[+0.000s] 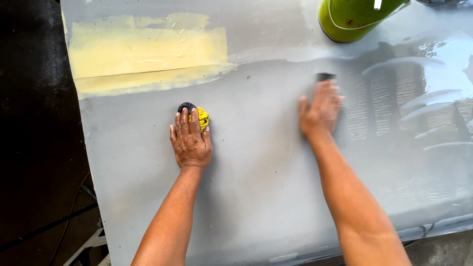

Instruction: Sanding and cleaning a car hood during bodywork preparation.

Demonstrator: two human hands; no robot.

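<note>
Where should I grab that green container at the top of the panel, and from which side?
Judging from its pose, grip the green container around its rounded side wall, coming from the near side. Its base faces that way and sits on the grey panel; its upper part is cut off by the picture. The right hand is nearer than the left hand.

1. The place looks like an auto body workshop.
2. A large grey car body panel [256, 187] fills most of the view, dull and sanded in the middle and glossy at the right, where it mirrors what looks like a building.
3. A broad patch of pale yellow body filler [143, 49] is spread across the panel's upper left.
4. A lime-green container [352, 18] rests on the panel at the top edge.
5. A dark, stained floor [34, 148] with a cable [47, 227] lies to the left.
</note>
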